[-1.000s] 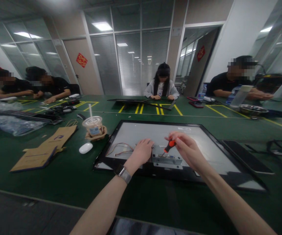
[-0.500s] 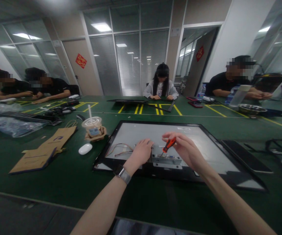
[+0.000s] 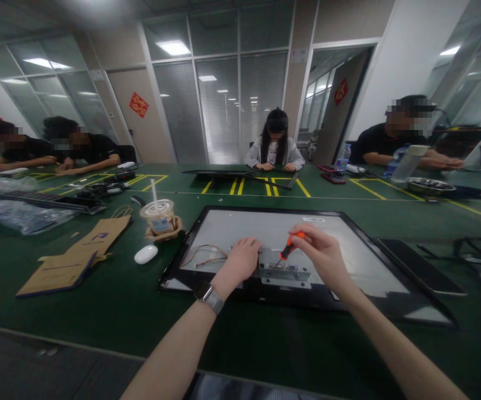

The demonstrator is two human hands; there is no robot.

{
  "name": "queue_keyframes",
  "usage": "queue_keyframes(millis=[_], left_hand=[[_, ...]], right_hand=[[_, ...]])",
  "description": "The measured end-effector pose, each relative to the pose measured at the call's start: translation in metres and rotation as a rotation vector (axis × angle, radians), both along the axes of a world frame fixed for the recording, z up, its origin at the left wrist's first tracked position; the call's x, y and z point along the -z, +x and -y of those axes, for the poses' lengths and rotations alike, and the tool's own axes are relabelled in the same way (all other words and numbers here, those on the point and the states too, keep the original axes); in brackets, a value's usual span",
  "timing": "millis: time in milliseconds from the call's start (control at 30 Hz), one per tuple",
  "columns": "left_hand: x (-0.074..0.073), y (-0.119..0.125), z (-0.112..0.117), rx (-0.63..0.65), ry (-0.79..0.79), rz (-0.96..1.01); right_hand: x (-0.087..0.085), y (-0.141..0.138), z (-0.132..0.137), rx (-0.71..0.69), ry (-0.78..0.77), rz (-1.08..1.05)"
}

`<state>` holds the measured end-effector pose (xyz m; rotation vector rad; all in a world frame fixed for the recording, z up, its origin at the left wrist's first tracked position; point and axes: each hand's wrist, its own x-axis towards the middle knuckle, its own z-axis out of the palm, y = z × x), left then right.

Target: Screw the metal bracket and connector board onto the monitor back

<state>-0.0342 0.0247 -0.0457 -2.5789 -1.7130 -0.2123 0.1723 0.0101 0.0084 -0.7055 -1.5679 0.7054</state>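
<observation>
A flat display panel (image 3: 240, 225) with a black frame lies on the table in front of me, its grey back facing up. On its near part sits a metal bracket (image 3: 284, 276) with a small circuit board and connector ports. My right hand (image 3: 323, 253) grips a red-and-black screwdriver (image 3: 289, 246), its shaft tilted down to the board in the bracket. My left hand (image 3: 243, 260) lies on the panel against the bracket's left side, fingers extended. Thin wires (image 3: 207, 256) run over the panel to the left of that hand.
Left of the panel are a white mouse (image 3: 145, 254), an iced drink cup (image 3: 159, 216) in a carrier, and a brown paper bag (image 3: 82, 255). A black phone-like slab (image 3: 419, 265) lies at the right. Several people sit across the table (image 3: 110, 311).
My right hand has shifted slightly right and its fingers have turned around the screwdriver handle, which moved a little right with it. My left hand stays in place.
</observation>
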Motion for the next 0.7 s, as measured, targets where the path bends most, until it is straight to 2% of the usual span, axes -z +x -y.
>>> queue_keyframes(millis=[133, 400, 533, 700], left_hand=[[-0.0035, 0.0006, 0.0025, -0.013, -0.006, 0.01], [-0.0053, 0.0016, 0.0042, -0.02, -0.011, 0.006], [-0.0025, 0.0003, 0.0033, -0.007, 0.005, 0.006], [0.0016, -0.0007, 0.0013, -0.004, 0.021, 0.011]], right_hand=[[0.0002, 0.0001, 0.0007, 0.135, 0.098, 0.077], [0.0049, 0.0034, 0.0016, -0.046, -0.003, 0.055], [0.005, 0.0055, 0.0003, -0.036, 0.038, 0.089], [0.0042, 0.006, -0.0032, 0.043, 0.084, 0.093]])
